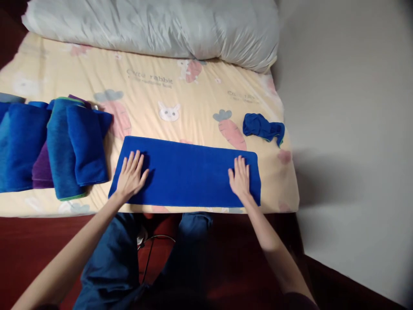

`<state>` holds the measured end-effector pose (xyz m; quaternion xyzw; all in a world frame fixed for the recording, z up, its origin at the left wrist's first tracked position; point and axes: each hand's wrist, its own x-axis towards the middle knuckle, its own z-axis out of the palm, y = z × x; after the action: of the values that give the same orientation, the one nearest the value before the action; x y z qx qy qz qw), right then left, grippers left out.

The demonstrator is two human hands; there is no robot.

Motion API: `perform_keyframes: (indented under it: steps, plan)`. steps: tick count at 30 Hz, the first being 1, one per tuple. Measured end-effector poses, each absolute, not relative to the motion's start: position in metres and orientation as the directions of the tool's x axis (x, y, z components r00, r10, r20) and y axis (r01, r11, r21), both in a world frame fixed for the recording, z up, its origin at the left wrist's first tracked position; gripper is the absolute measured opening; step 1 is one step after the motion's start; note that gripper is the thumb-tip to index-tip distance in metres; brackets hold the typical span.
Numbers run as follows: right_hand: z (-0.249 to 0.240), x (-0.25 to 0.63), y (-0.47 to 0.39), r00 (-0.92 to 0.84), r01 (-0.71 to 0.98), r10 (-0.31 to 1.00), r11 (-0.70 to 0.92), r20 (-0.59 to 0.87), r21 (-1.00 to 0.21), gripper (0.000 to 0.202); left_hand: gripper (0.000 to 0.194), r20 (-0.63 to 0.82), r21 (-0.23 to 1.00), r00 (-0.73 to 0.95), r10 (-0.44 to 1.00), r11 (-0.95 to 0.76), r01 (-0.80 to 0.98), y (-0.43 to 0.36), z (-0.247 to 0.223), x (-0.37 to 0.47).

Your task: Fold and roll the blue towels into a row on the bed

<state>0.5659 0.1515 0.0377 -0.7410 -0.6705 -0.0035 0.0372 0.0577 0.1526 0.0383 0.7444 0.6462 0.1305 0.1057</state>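
A blue towel [190, 176] lies spread flat in a long strip along the near edge of the bed. On its left end rests my left hand [131, 175], palm down with the fingers spread. My right hand [240, 175] lies flat near the towel's right end, fingers stretched out. Neither hand grips anything. To the left is a folded blue towel [88, 146], overlapping a teal-blue towel [64, 148] with a green edge. A crumpled blue cloth [263, 128] sits beyond the right end of the spread towel.
More folded towels [24, 146], blue and purple, lie at the far left. The bed [193, 107] has a cream sheet printed with rabbits and carrots. A rolled grey-white quilt [155, 28] lies along the back. A pale wall [348, 129] stands at the right.
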Motion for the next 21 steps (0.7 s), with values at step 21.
perform_keyframes:
  steps: [21]
  plan:
    - [0.053, 0.54, -0.044, 0.648, 0.635, 0.757, -0.476, 0.083, -0.609, 0.067, 0.081, -0.128, 0.395, -0.144, 0.981, 0.184, 0.9, -0.114, 0.011, 0.016]
